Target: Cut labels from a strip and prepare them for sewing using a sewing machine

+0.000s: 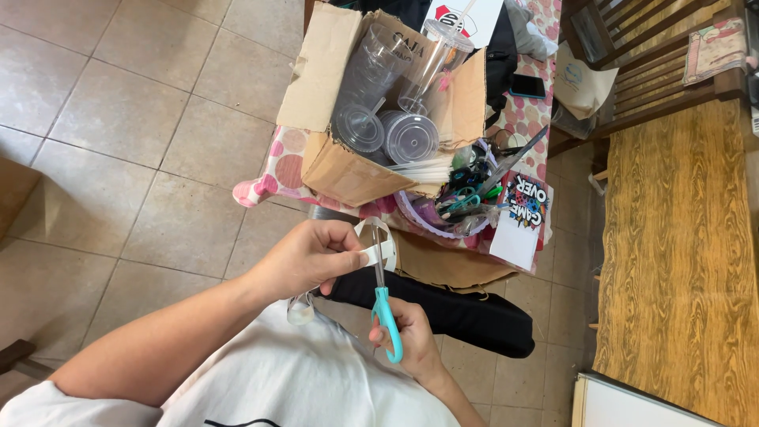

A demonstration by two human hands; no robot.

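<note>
Your left hand (312, 257) pinches one white strip (378, 245) between thumb and fingers, holding it up in front of your chest, just below the table (531, 119) edge; the strip curls up into a loop above your fingertips. Your right hand (407, 332) grips one pair of scissors (383, 296) by their teal handles, fingers closed through the loops, with the blades pointing up and meeting the strip right beside your left thumb; you cannot tell from here how far the blades are parted. A second small clear scrap (300, 311) hangs under your left wrist against your white shirt. On the table, covered in a pink dotted cloth, stands one open cardboard box (348, 170) holding stacks of clear plastic cups; two round lids (387, 133) face up at its front, and one bundle of white straws (423, 168) pokes out at its right corner. Just right of the box sits one basket (458, 209) crammed with scissors and pens, too tangled to count. One white printed box (522, 221) leans at the table's edge beside it. One black bag (451, 312) lies below the table near your right hand. One phone (528, 85) rests farther back.
</note>
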